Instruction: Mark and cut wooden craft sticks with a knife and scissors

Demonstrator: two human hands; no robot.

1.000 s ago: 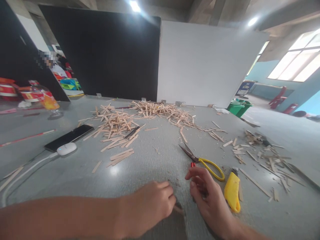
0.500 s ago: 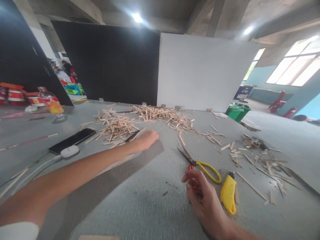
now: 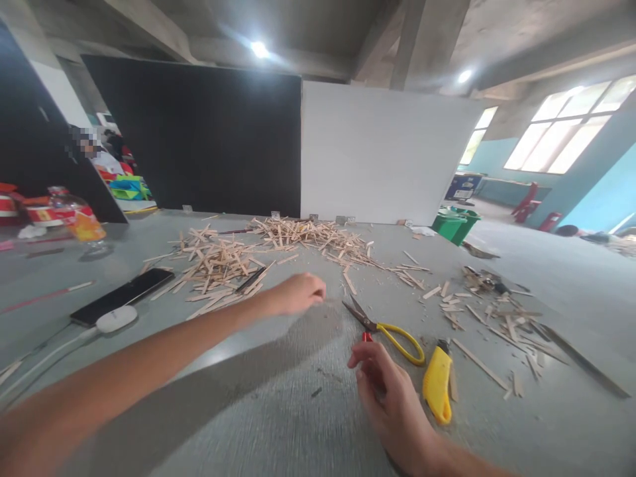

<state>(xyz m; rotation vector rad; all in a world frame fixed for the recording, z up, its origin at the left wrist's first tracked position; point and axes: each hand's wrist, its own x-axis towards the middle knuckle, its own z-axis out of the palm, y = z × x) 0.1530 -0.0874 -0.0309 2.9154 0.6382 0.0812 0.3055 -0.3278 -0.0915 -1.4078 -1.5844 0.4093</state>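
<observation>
My left hand [image 3: 299,293] reaches across from the left, low over the grey tabletop, fingers closed together. Anything between its fingertips is too small or hidden to make out. My right hand [image 3: 390,401] is curled on its side at the lower middle, its inner fingers hidden. Just above its index finger shows a red piece [image 3: 366,336]; whether the hand grips it cannot be seen. Touching or close to that piece lie scissors [image 3: 368,323] with a yellow handle loop, blades slightly apart. A yellow utility knife [image 3: 438,384] lies right of this hand. Thin wooden strips [image 3: 223,258] are heaped beyond my left hand.
A phone [image 3: 122,296] and a white corded mouse-like device [image 3: 116,319] lie at the left, with a bottle [image 3: 77,218] behind. More strips [image 3: 511,324] are scattered on the right. A black panel [image 3: 199,139] and a white panel [image 3: 377,152] stand at the back.
My left hand has shifted slightly right and towards me, away from the heap and nearer the scissors. The right hand keeps its pose by the scissors. The whole view has swung slightly right.
</observation>
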